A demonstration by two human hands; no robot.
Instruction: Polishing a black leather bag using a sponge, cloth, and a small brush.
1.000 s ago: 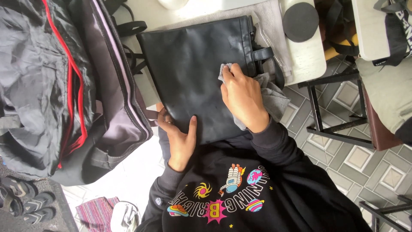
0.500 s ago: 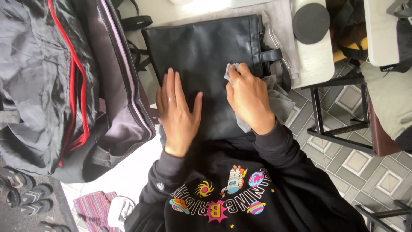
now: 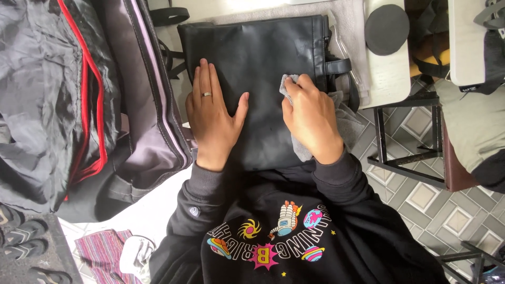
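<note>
A black leather bag [image 3: 263, 58] lies flat in front of me on a white table. My left hand [image 3: 213, 115], with a ring on one finger, rests flat on the bag's left part, fingers together and thumb out. My right hand [image 3: 310, 118] is closed on a grey cloth [image 3: 302, 150] and presses it against the bag's right side near the black strap [image 3: 339, 66]. More of the cloth trails under my right wrist.
A large open black bag with red trim and grey lining [image 3: 79, 94] fills the left. A round black pad [image 3: 386, 29] sits on the white table [image 3: 389, 79] at right. A dark metal frame [image 3: 405, 163] stands on tiled floor. Sandals [image 3: 23, 231] lie bottom left.
My left hand slid up from the bag's near edge onto its surface and now lies flat. My right hand with the cloth shifted slightly down and left on the bag.
</note>
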